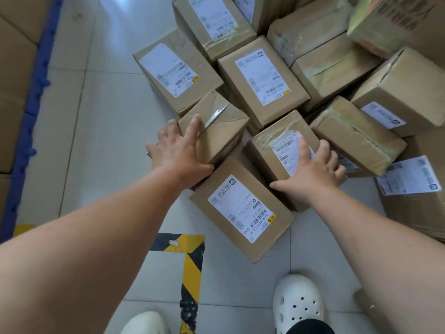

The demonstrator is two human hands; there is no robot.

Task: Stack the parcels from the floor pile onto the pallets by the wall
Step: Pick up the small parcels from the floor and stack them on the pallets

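Note:
Several brown cardboard parcels with white shipping labels lie in a pile on the tiled floor. My left hand point(179, 150) lies spread over the near left corner of a small taped parcel point(221, 126), fingers straight, thumb along its near side. My right hand point(310, 167) rests spread on a tilted parcel point(277, 148) with a label on top, thumb at its near edge. A larger labelled parcel point(240, 208) lies flat just below both hands. Neither parcel is lifted.
A blue pallet edge point(31, 112) with cardboard boxes on it runs along the left. Yellow and black hazard tape point(190, 268) marks the floor near my white shoes point(298, 304). More parcels point(397, 92) are heaped to the right and far side.

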